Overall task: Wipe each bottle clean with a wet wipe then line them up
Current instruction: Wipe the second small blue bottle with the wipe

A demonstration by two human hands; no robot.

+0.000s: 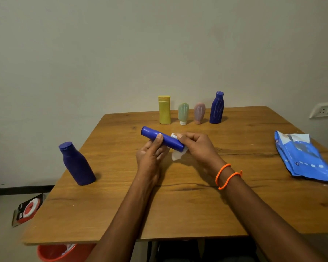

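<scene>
Lying across table point(178, 205) centre, smooth blue cylindrical bottle point(162, 138) is gripped by left hand point(150, 157); white wet wipe point(176, 155) pinched against it by right hand point(197, 146); four bottles lined at 12 o'clock.

Soft, even indoor light fills the scene, moderately bright, with a dull greenish-grey cast on the wall point(159, 44). Shadows are faint and diffuse: a soft one lies on the worktop point(178, 205) under the hands near the middle of the frame, and small ones sit right of the bottles at the back. No hard glare shows. The picture is slightly soft overall. Wide-angle distortion tilts the bottle point(77, 164) at left and bends the worktop edges.
</scene>
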